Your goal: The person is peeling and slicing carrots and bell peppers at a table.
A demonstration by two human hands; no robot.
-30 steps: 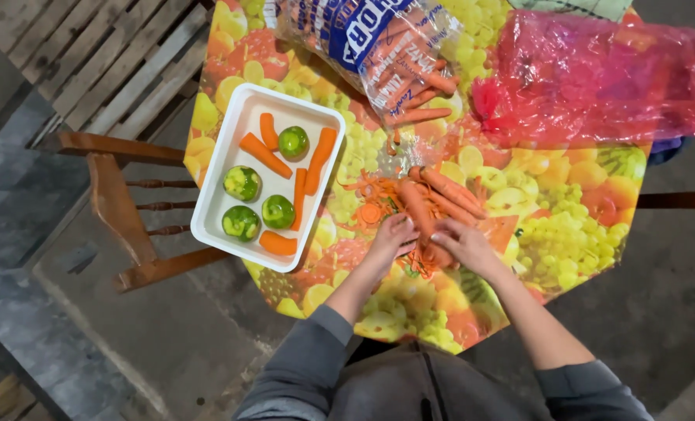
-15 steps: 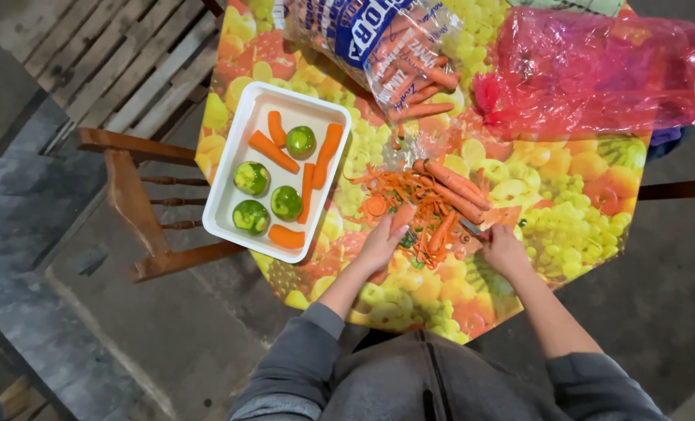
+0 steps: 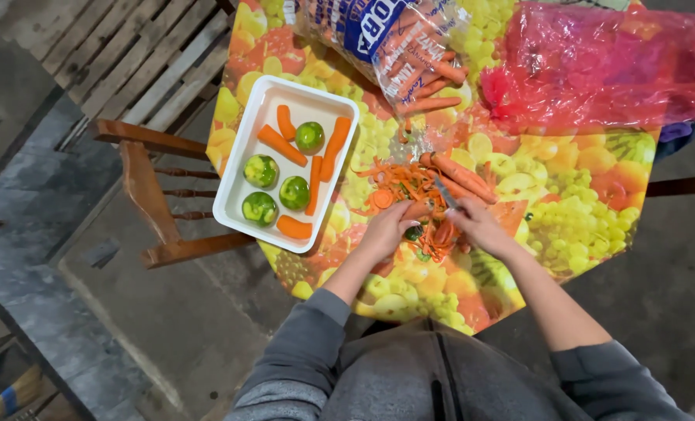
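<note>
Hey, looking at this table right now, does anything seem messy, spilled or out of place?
Mostly tidy. The one mess is a loose heap of carrot peelings spread on the tablecloth by the left hand and right hand. The white tray of peeled carrots and green fruits overhangs the table edge slightly.

— What's in the hands?
— The left hand point(image 3: 386, 228) grips a short orange carrot point(image 3: 416, 210), lying level above the peelings. The right hand point(image 3: 478, 224) holds a small knife point(image 3: 443, 192), its grey blade angled up-left, touching the carrot.
</note>
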